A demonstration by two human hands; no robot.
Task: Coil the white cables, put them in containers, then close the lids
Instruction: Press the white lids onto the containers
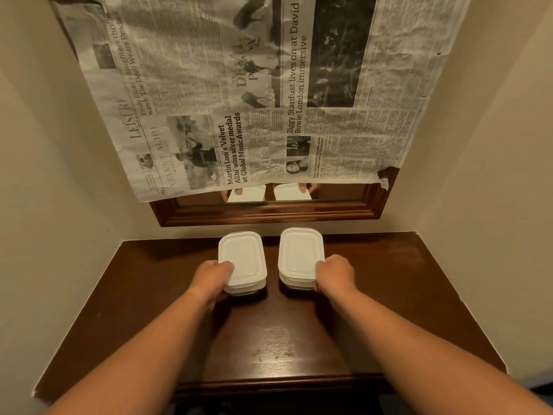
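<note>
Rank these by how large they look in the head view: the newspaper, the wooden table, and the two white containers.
1. newspaper and wooden table: similar spread, too close to rank, and the paper runs off the top edge.
2. left container and right container: alike, both far smaller.

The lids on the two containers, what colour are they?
White, both lids, clearest in the head view.

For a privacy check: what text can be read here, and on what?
Newspaper over the mirror:
"LEISURE"
"Martin Looi's 'Velvet Alibi' wins silver medal at Global Music Awards"
"Ziggy Stardust lives on at David Bowie London immersive"
Other headlines, body text: too blurred.
Left container, right container: no text.
</note>
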